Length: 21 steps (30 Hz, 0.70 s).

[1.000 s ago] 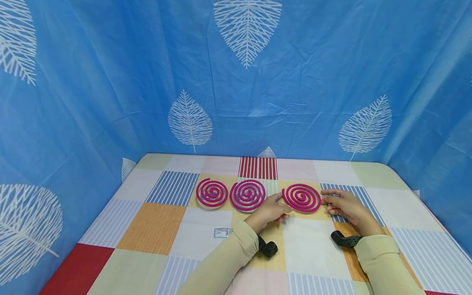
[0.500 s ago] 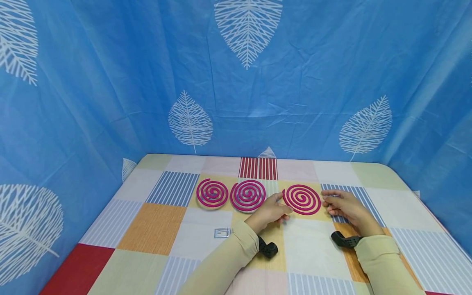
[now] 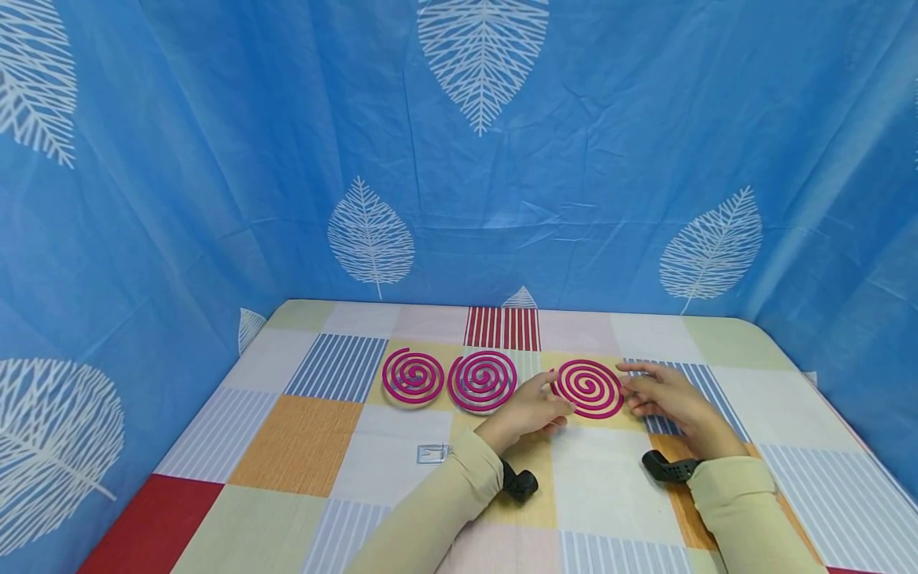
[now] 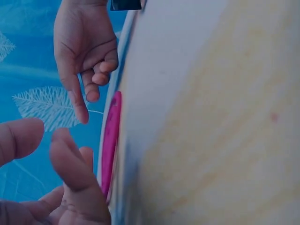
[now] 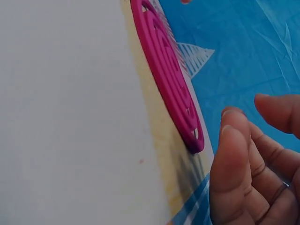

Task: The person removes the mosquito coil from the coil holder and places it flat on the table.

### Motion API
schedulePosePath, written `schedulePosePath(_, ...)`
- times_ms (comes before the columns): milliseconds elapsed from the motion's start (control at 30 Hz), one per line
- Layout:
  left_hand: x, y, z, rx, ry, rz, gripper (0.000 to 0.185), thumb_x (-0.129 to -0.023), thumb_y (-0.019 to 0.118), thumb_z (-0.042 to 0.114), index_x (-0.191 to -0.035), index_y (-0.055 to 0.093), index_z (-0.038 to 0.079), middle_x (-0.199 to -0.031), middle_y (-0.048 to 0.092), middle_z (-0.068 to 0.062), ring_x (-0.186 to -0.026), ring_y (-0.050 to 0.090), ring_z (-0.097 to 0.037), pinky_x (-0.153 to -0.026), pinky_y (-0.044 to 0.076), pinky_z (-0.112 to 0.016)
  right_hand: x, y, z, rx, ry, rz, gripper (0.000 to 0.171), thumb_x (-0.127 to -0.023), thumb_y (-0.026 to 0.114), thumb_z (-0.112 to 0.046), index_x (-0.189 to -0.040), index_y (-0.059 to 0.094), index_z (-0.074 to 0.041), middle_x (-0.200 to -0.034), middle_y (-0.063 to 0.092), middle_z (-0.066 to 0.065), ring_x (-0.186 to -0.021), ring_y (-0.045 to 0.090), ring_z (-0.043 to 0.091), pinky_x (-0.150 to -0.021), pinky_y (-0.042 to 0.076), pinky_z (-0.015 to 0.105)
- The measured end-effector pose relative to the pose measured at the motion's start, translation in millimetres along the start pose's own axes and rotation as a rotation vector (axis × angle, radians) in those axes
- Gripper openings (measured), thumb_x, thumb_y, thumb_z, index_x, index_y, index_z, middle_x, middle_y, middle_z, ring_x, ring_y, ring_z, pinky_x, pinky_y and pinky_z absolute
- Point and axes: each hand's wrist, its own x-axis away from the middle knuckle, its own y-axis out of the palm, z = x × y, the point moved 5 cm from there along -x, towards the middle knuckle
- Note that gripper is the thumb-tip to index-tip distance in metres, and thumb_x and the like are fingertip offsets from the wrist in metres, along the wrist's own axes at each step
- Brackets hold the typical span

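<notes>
Three magenta mosquito coils lie in a row on the checked tablecloth. The right-hand coil [image 3: 588, 387] is between my two hands. My left hand [image 3: 529, 411] is at its left edge, fingers apart and nothing gripped. On the other side, my right hand [image 3: 670, 399] has its fingertips by the right edge, also holding nothing. Seen from the right wrist, the coil [image 5: 164, 70] lies flat and away from the loosely bent fingers. The middle coil [image 3: 484, 377] is just left of my left hand, and the left coil [image 3: 415, 375] lies beyond it.
A small metallic rectangular piece [image 3: 432, 454] lies beside the left forearm. Blue leaf-patterned curtain [image 3: 574, 183] closes off the back and sides of the table. Black camera mounts [image 3: 521, 484] sit on both wrists and stick out below them.
The right-hand coil has settled flatter on the cloth, free of the fingers. Both hands have since shifted slightly inward toward its edges. The other two coils are unmoved.
</notes>
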Motion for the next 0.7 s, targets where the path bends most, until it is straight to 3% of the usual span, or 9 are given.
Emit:
schedulePosePath(133,4.0,-1.2,9.1,-0.045,0.032,0.013,0.061,-0.092,0.069,0.014,-0.147,0.045,0.007,-0.088,0.067,-0.002,-0.072,0.062,-0.015,-0.061,0.049,-0.026,0,2,-7,0.040,-0.051,-0.015,0.053,-0.104,0.052,-0.017,-0.146,0.035,0.011,-0.092,0.066,0.011,-0.076,0.064,0.017,-0.069,0.059,0.031)
schedulePosePath(300,8.7,-3.8,19.9,-0.092,0.067,0.039,0.055,-0.091,0.071,0.017,-0.142,0.052,0.009,-0.088,0.064,0.001,-0.069,0.057,-0.015,-0.060,0.046,-0.027,2,3,-15,0.062,-0.112,-0.002,0.052,-0.102,0.055,-0.014,-0.145,0.037,0.011,-0.104,0.066,0.021,-0.081,0.066,0.020,-0.072,0.060,0.035)
schedulePosePath(433,13.5,-7.8,29.4,-0.117,0.109,0.048,0.053,-0.091,0.071,0.018,-0.141,0.054,0.009,-0.093,0.062,0.001,-0.078,0.059,-0.013,-0.070,0.051,-0.029,4,5,-24,0.061,-0.185,-0.014,0.052,-0.102,0.055,-0.013,-0.144,0.037,0.012,-0.110,0.062,0.029,-0.086,0.068,0.025,-0.075,0.060,0.037)
schedulePosePath(700,21.7,-18.9,46.9,-0.183,0.182,0.058,0.045,-0.092,0.070,0.024,-0.136,0.060,0.017,-0.101,0.066,0.006,-0.090,0.062,-0.008,-0.080,0.051,-0.029,12,10,-46,0.091,-0.301,0.002,0.049,-0.102,0.058,-0.016,-0.141,0.043,0.009,-0.106,0.062,0.025,-0.091,0.070,0.027,-0.077,0.059,0.031)
